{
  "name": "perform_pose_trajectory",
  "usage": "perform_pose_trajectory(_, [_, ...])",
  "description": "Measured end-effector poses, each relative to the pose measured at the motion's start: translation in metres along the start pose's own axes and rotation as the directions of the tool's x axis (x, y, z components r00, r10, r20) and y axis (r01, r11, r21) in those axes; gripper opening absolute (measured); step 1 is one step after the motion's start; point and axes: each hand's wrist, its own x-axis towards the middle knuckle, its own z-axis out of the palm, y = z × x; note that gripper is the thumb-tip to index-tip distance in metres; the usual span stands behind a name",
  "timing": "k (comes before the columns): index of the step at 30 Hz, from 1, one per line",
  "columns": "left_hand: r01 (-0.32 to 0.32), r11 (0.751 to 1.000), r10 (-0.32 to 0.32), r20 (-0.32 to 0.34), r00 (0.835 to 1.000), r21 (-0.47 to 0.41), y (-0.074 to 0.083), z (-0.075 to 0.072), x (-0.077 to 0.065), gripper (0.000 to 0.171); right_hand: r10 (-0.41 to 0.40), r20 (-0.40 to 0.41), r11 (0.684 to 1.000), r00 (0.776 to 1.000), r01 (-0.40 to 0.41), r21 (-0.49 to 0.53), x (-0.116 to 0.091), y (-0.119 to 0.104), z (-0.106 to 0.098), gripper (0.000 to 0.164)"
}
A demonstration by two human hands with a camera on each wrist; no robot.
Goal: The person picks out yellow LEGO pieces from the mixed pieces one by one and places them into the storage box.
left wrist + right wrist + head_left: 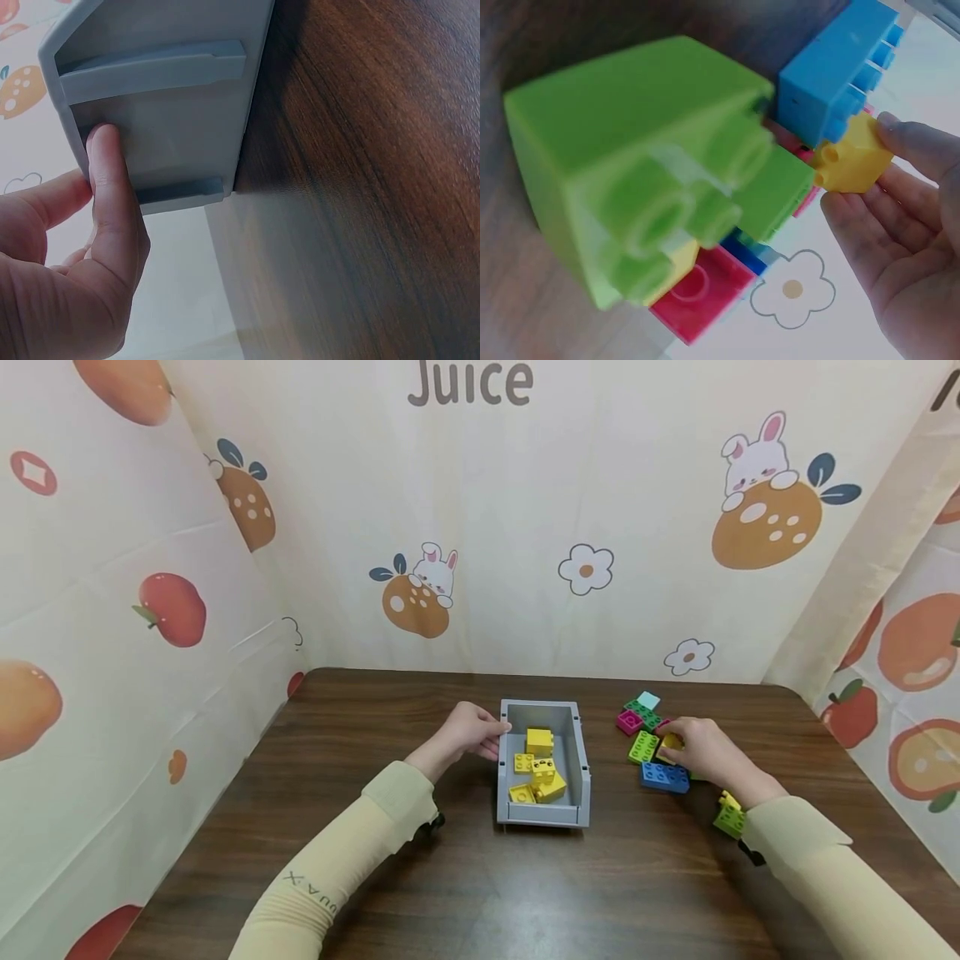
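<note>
A grey open-topped plastic bin stands on the table, with several yellow toy bricks inside. My left hand pinches the rim of its left wall; in the left wrist view, the fingers of that hand lie against the bin's ribbed outer side. To the right, my right hand holds a yellow brick between thumb and fingers, among the loose bricks. Close by that brick lie a blue brick and a lime green brick.
Behind these are a magenta brick, a dark green brick and a pale aqua piece. Another lime green brick with yellow on top sits beneath the right forearm. A printed curtain hangs behind the wooden table.
</note>
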Motion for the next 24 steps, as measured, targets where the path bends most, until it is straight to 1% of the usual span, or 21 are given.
perform_pose_trajectory(8, [-0.002, 1.000, 0.002, -0.006, 1.000, 0.004, -0.001, 0.000, 0.001, 0.035, 0.006, 0.044, 1.000, 0.999, -0.006, -0.005, 0.003, -0.006, -0.015, 0.027])
perform_pose_trajectory(14, [-0.001, 1.000, 0.001, -0.015, 1.000, 0.012, -0.001, 0.000, 0.001, 0.034, 0.008, 0.048, 1.000, 0.999, -0.008, 0.007, 0.003, -0.014, -0.026, 0.029])
perform_pose_trajectory(18, [0.001, 1.000, -0.001, -0.006, 1.000, 0.009, -0.001, 0.000, 0.000, 0.033, 0.000, 0.051, 1.000, 0.999, -0.001, 0.010, 0.003, -0.018, -0.030, 0.028])
perform_pose_trajectory(24, [0.006, 1.000, -0.006, 0.003, 1.000, 0.003, 0.000, -0.001, -0.001, 0.034, -0.021, 0.053, 1.000, 0.998, 0.020, 0.012, 0.003, -0.026, -0.036, 0.022])
